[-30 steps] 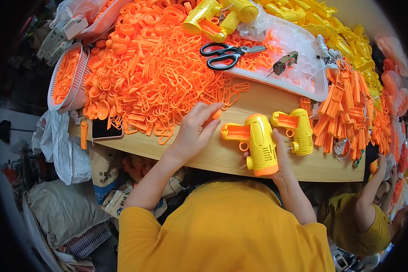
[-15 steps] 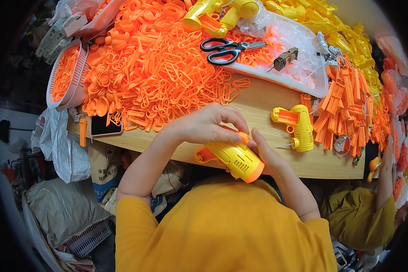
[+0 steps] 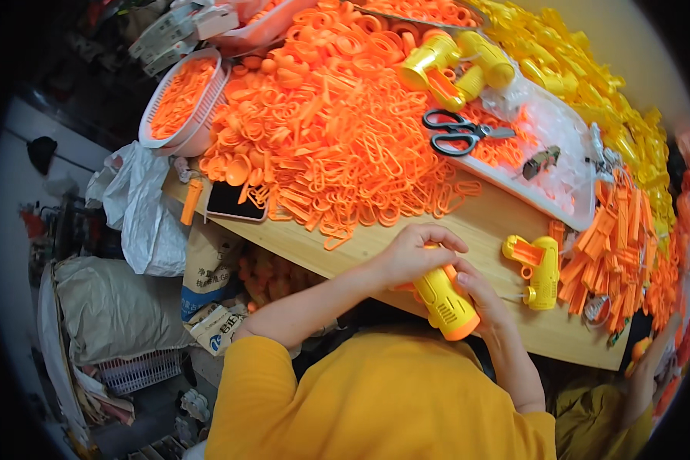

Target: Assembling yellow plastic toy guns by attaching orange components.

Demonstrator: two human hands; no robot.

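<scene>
we see the left hand (image 3: pixel 420 257) bent over the upper end of a yellow pistol-shaped plastic shell (image 3: pixel 446 303); if its fingertips pinch something there, we cannot tell. the right hand (image 3: pixel 489 300) wraps the shell's right side, probably so it stays steady at the near edge of the wooden table (image 3: pixel 475 224). a second yellow shell (image 3: pixel 545 272) lies to the right, apart from the hand, seemingly for easy reach. farther, the orange clips (image 3: pixel 353 153) are heaped loose, perhaps for quick picking, and black-handled scissors (image 3: pixel 481 130) rest by the white tray (image 3: pixel 588 218)

A yellow, slotted plastic casing (image 3: pixel 442 297) is held aslant over the near edge of the table (image 3: pixel 498 218), orange end (image 3: pixel 461 328) outward.
</scene>
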